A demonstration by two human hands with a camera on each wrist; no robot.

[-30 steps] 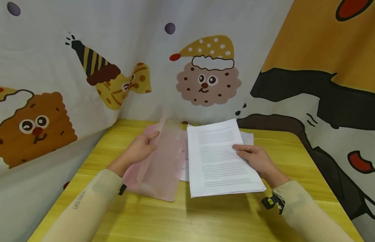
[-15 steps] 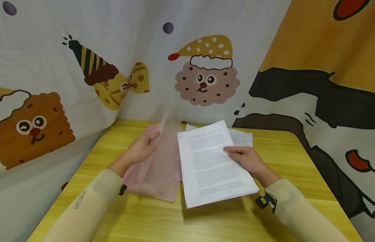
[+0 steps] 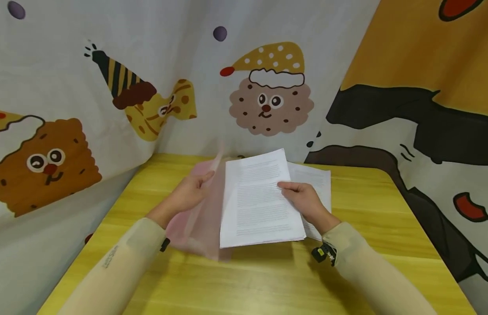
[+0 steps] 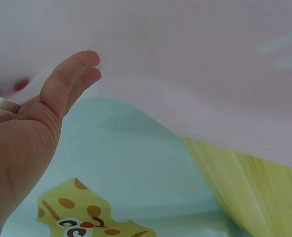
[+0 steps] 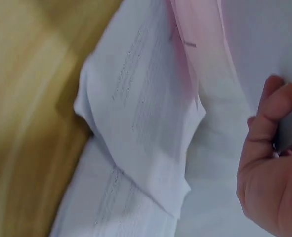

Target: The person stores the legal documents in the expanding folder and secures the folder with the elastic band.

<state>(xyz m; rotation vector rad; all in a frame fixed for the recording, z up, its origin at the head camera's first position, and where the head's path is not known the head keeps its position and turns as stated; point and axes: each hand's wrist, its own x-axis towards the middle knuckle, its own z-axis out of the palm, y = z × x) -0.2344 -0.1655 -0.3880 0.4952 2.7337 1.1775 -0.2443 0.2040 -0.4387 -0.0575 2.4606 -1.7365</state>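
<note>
A pink translucent folder (image 3: 180, 227) lies on the left part of the table. My left hand (image 3: 190, 190) holds its raised cover (image 4: 185, 64) between thumb and fingers. In my right hand (image 3: 307, 201), the right edge of a stack of printed paper (image 3: 263, 205) is pinched. The stack is tilted above the table, its left side overlapping the folder and hiding part of it. In the right wrist view, that hand's fingers (image 5: 264, 118) grip the stack's edge. From the head view I cannot tell whether the stack's left edge is inside the cover.
More printed sheets (image 3: 316, 183) lie behind and to the right of the stack, partly covered by it; in the right wrist view these sheets (image 5: 131, 113) have bent corners. The yellow wood-grain table (image 3: 244, 284) meets a cartoon-print curtain (image 3: 196, 52) at the back.
My right hand has carried the paper stack leftward, from beside the folder to over it, uncovering more of the loose sheets. The left hand has shifted slightly right with the cover.
</note>
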